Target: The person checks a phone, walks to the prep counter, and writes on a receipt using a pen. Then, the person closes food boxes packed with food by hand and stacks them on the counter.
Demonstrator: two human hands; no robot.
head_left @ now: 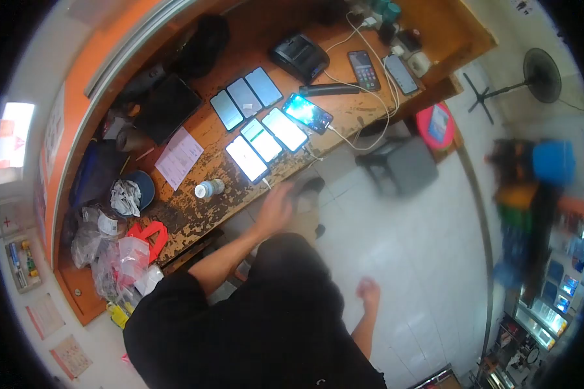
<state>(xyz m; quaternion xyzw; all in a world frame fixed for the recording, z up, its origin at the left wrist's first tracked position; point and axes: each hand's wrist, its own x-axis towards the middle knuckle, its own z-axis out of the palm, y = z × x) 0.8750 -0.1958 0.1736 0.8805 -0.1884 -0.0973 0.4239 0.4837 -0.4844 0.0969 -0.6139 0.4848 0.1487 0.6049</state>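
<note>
My left hand [276, 209] hangs beside the front edge of the worn wooden counter, close to the nearest lit phone [246, 159]. Its fingers are blurred, and I cannot make out anything in them. Out to the side, my right hand [368, 291] is low over the tiled floor, away from the counter; blur hides how its fingers are set. Several phones with bright screens lie in two rows, among them one showing green [261, 140] and another with a blue picture [307, 113]. White cables run to some of them. A small white-capped bottle [209, 188] lies by the counter edge.
A printed paper [179, 157], a bin with crumpled paper [133, 192] and plastic bags [120, 262] are on the left. A black card-terminal-like device [299, 57] sits at the back. A dark stool [399, 167] and a pink round seat [437, 126] stand right; a fan [541, 76] is beyond.
</note>
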